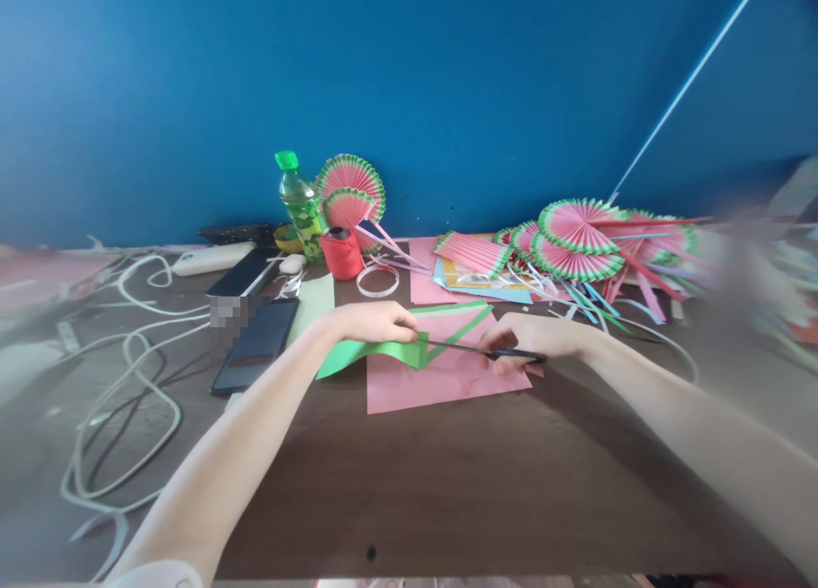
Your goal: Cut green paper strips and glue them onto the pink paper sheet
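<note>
My left hand (pixel 374 322) is closed on a sheet of green paper (pixel 383 350), which droops toward the table on its left side. In my right hand (pixel 521 339) is a pair of scissors (pixel 508 353) with dark handles, the blades pointing left and meeting the green paper's right edge. Under both hands lies a sheet of pink paper (pixel 440 392). A narrow green strip (pixel 469 328) slants across it, just beyond the scissors. My fingertips on the left are partly hidden by the paper.
Pink-and-green pleated paper fans (pixel 580 234) pile up at the back right. Behind my left hand stand a green-capped bottle (pixel 300 204), a red spool (pixel 342 254) and a roll of clear tape (pixel 377 281). Dark phones (pixel 256 345) and white cables (pixel 137 375) lie on the left.
</note>
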A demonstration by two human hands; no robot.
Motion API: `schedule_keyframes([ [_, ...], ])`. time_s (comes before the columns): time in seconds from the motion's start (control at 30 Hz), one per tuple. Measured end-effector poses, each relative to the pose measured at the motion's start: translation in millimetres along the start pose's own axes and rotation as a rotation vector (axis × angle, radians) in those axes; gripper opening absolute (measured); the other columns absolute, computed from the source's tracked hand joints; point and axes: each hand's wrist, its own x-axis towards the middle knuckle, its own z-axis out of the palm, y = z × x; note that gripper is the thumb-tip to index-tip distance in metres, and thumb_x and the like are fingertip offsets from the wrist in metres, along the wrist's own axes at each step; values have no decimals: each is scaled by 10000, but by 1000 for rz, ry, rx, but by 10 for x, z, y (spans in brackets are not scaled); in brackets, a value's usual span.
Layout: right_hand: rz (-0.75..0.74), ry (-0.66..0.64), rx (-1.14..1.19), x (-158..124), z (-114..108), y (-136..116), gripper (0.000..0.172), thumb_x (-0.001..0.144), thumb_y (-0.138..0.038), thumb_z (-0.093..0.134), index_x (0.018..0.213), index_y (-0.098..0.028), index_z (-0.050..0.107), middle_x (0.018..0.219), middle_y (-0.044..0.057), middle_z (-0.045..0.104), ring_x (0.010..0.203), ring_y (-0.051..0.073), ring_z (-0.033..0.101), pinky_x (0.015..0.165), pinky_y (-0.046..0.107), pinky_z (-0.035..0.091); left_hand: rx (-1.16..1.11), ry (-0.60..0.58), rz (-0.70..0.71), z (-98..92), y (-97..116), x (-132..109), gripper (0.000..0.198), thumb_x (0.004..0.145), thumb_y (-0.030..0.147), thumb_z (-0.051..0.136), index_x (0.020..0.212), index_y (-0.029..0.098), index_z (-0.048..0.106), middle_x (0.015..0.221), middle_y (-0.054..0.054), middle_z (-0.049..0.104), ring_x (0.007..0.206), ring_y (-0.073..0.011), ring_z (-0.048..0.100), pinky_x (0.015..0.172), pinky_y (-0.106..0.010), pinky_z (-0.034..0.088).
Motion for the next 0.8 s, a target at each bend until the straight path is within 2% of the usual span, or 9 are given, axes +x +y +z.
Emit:
schedule_keyframes([
  [0.27, 4, 4, -3, 1, 3, 13, 334, 673, -421, 656, 854, -141, 638, 562, -42, 507, 378, 42, 441, 332, 150, 355, -29, 19, 22, 7, -9, 3, 321, 744, 404, 461, 876, 188, 658, 711, 12, 600, 633, -121, 471, 593, -223, 300],
  [0.47, 3, 7, 3, 2, 3, 16, 303, 674, -395, 668, 838, -142, 631, 515, -66, 419, 392, 39, 414, 327, 137, 332, -23, 17, 21, 5, -12, 7, 329, 747, 400, 465, 912, 192, 659, 749, 11, 619, 666, -125, 492, 612, -218, 310],
  [0.8, -41, 9, -4, 21, -5, 64, 353, 672, -446, 658, 842, -137, 653, 496, -58, 465, 377, 49, 420, 332, 159, 326, -9, 17, -8, 3, -7, 4, 326, 758, 379, 466, 955, 206, 659, 811, 6, 637, 700, -126, 502, 630, -216, 317],
])
